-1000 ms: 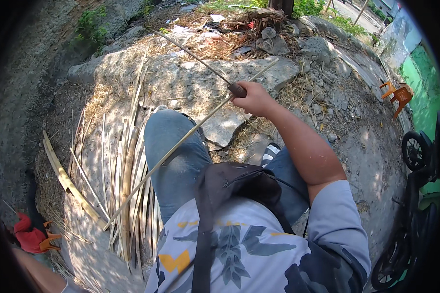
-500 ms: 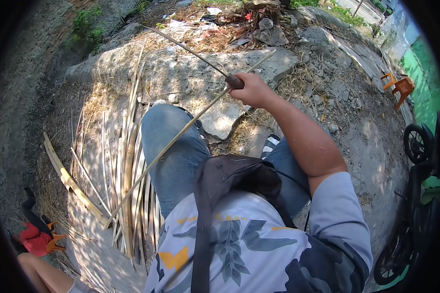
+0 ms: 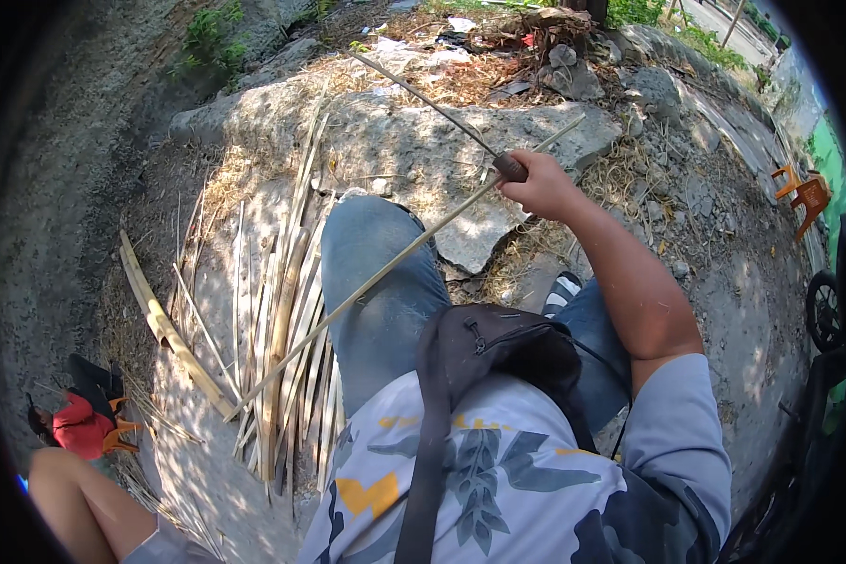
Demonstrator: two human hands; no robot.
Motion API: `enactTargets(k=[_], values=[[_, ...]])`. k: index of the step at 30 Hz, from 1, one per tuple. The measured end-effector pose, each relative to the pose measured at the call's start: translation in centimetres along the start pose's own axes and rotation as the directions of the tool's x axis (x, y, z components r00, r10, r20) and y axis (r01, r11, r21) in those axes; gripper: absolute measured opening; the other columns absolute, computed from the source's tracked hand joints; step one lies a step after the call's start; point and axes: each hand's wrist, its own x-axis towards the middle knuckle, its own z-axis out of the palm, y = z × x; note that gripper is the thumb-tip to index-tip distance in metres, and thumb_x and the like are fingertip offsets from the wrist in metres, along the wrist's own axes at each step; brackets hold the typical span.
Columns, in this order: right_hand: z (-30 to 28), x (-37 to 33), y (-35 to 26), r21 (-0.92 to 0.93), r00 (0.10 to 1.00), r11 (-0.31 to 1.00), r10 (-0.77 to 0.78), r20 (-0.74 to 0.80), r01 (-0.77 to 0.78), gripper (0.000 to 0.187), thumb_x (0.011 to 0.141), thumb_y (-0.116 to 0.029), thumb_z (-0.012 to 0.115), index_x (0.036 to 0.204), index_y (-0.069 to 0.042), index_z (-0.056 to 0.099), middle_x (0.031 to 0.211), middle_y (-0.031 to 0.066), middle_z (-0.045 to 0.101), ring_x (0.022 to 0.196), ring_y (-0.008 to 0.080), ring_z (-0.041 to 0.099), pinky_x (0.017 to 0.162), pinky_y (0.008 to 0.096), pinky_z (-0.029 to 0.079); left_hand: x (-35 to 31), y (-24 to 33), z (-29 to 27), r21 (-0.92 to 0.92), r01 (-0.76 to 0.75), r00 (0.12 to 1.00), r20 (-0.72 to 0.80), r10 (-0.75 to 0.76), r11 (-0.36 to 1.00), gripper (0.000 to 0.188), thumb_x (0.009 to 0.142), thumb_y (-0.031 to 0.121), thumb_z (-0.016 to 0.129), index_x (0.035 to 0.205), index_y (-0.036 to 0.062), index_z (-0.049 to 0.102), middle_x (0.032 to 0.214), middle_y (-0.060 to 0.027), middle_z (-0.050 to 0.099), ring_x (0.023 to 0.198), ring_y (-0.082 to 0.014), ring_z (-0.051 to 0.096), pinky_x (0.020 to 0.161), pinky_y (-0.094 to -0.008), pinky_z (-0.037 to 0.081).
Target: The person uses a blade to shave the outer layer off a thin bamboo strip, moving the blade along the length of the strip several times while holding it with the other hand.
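My right hand (image 3: 541,185) is closed around the dark handle of a long thin knife (image 3: 423,94), whose blade points up and to the left over a rock. A long bamboo strip (image 3: 376,277) runs from the ground at lower left, across my jeans-clad left knee (image 3: 376,273), up to the hand, passing just under the knife handle. Only my bare left arm (image 3: 70,498) shows at the bottom left edge; its hand is out of the picture. A black sling bag (image 3: 498,357) rests in my lap.
A pile of split bamboo strips (image 3: 277,329) and a thicker bamboo piece (image 3: 164,329) lie on the ground to my left. Big flat rocks (image 3: 423,155) lie ahead. A small figure in red (image 3: 75,423) is at far left. An orange plastic chair (image 3: 804,197) and a wheel (image 3: 822,310) are on the right.
My right hand with the knife has shifted slightly to the right in the picture. The bamboo strip still lies across my knee.
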Motion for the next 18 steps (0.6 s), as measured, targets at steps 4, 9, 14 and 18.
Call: enactTargets(k=[4,9,14,18], values=[[-0.8,0.0,-0.2,0.017,0.997,0.997,0.08,0.021,-0.081,0.028,0.08,-0.015,0.071,0.106,-0.003,0.067,0.081,0.0054,0.066,0.061,0.0119,0.062,0.053,0.0309,0.053,0.5,-0.1,0.4,0.004,-0.001,1.0,0.015,0.001,1.0,0.086,0.087,0.064,0.063,0.142,-0.0003,0.047,0.135,-0.0164,0.056,0.123,-0.0336,0.053,0.106,-0.0477,0.04],[0.3,1.0,-0.7,-0.049,0.999,0.998,-0.036,-0.001,0.036,0.029,0.081,-0.016,0.071,0.106,-0.003,0.066,0.081,0.0063,0.066,0.062,0.0131,0.063,0.053,0.0317,0.054,-0.3,0.7,0.1,0.04,0.003,1.0,-0.016,-0.002,0.999,0.087,0.086,0.065,0.064,0.142,-0.0003,0.047,0.134,-0.0163,0.056,0.122,-0.0334,0.054,0.105,-0.0472,0.041],[-0.5,0.1,0.1,-0.013,1.0,1.0,0.027,-0.006,-0.027,0.033,0.08,-0.018,0.072,0.109,-0.003,0.066,0.082,0.0069,0.066,0.064,0.0137,0.063,0.055,0.0316,0.054,0.2,-0.7,1.2,0.001,-0.031,0.999,-0.02,0.031,1.0,0.089,0.084,0.066,0.066,0.141,-0.0003,0.047,0.133,-0.0162,0.056,0.121,-0.0332,0.055,0.104,-0.0467,0.041],[0.2,0.0,0.1,0.002,0.994,0.994,0.11,-0.005,-0.11,0.041,0.077,-0.023,0.071,0.112,-0.002,0.069,0.085,0.0137,0.07,0.068,0.0214,0.068,0.063,0.0373,0.055,0.1,-1.3,1.7,-0.006,-0.032,0.999,-0.019,0.032,0.999,0.09,0.083,0.066,0.067,0.141,-0.0003,0.047,0.132,-0.0162,0.057,0.12,-0.033,0.055,0.104,-0.0463,0.042]])
